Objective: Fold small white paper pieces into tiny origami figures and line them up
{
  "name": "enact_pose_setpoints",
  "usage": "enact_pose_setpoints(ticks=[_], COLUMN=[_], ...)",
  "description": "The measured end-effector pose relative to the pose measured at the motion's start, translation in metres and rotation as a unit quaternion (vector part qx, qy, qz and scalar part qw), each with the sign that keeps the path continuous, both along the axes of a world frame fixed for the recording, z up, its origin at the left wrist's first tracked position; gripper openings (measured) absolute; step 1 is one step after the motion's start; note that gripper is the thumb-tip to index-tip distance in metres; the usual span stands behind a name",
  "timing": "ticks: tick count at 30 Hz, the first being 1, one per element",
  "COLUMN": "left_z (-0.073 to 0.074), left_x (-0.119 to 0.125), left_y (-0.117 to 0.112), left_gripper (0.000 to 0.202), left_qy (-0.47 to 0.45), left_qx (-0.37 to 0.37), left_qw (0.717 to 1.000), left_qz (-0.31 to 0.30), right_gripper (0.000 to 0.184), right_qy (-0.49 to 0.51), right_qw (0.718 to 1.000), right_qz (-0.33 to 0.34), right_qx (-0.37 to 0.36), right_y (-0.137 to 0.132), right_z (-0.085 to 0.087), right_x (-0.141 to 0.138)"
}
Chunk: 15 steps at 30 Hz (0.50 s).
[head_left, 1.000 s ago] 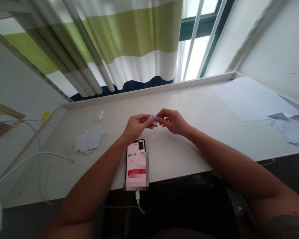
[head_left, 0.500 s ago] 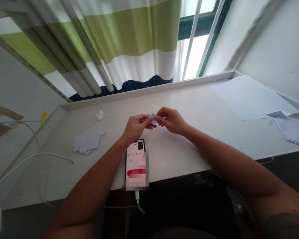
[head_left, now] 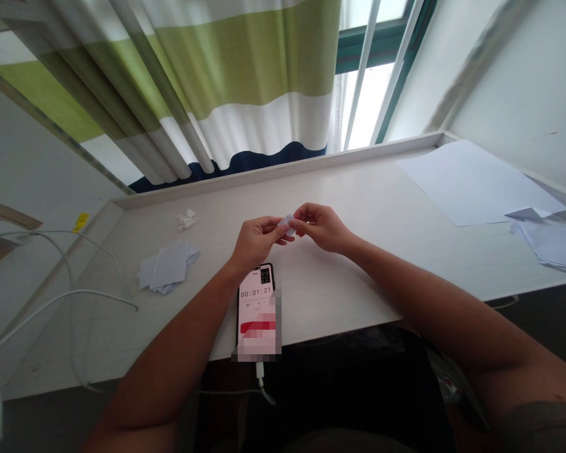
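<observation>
Between my two hands is a small folded piece of white paper [head_left: 287, 221], held above the middle of the desk. My left hand [head_left: 258, 241] pinches its left side between thumb and fingers. My right hand [head_left: 321, 228] grips the right side, thumb and fingertips pressed together on it. The fingers hide part of the paper, so its full shape is unclear. Just below my left hand lies a phone [head_left: 256, 302] with a running timer on its screen.
Left on the desk [head_left: 339, 296] are a stack of small white paper pieces [head_left: 170, 265] and a crumpled white scrap [head_left: 187, 219]. At right lie a large white sheet [head_left: 481, 182] and more folded paper [head_left: 551, 244]. White cables [head_left: 66, 296] hang at the left; a curtain [head_left: 245, 63] hangs behind.
The small paper has turned slightly between my fingers. Both hands stay almost in place, and the phone's timer has gone from 1:20 to 1:21.
</observation>
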<state>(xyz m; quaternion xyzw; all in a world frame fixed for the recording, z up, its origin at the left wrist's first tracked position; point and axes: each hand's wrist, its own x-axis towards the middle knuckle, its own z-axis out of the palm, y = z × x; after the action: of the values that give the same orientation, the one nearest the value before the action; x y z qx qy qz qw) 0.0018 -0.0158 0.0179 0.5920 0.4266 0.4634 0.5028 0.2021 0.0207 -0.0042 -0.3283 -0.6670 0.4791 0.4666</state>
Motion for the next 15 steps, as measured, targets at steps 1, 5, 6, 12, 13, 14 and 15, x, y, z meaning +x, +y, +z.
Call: enact_pose_setpoints(ticks=[1, 5, 6, 12, 13, 14, 15], left_z=[-0.0002, -0.0013, -0.0015, -0.0017, -0.002, -0.0023, -0.0027], left_x=[-0.0003, -0.0018, -0.0021, -0.0033, -0.0034, -0.0035, -0.0035], left_y=[0.0001, 0.0009, 0.001, 0.0016, 0.0019, 0.0022, 0.0026], left_gripper=[0.048, 0.044, 0.044, 0.05, 0.05, 0.05, 0.05], left_qy=[0.003, 0.017, 0.021, 0.045, 0.045, 0.044, 0.044], left_qx=[0.002, 0.013, 0.014, 0.014, 0.011, 0.009, 0.009], left_qw=[1.0, 1.0, 1.0, 0.999, 0.999, 0.999, 0.999], left_qz=[0.001, 0.001, 0.0, -0.007, -0.008, -0.008, -0.007], right_gripper=[0.053, 0.049, 0.049, 0.048, 0.046, 0.045, 0.044], right_qy=[-0.001, 0.002, 0.006, 0.022, 0.025, 0.028, 0.03], right_qw=[1.0, 1.0, 1.0, 0.999, 0.999, 0.999, 0.998], right_qz=[-0.002, 0.007, 0.011, 0.031, 0.038, 0.044, 0.049], right_qx=[0.003, 0.011, 0.011, 0.001, 0.0, 0.0, 0.0], right_y=[-0.0003, -0.0002, 0.0, 0.0014, 0.0017, 0.002, 0.0023], right_z=[-0.0001, -0.001, -0.0014, -0.0033, -0.0036, -0.0039, -0.0043], right_x=[-0.0003, -0.0002, 0.0, 0.0, -0.0002, -0.0004, -0.0006])
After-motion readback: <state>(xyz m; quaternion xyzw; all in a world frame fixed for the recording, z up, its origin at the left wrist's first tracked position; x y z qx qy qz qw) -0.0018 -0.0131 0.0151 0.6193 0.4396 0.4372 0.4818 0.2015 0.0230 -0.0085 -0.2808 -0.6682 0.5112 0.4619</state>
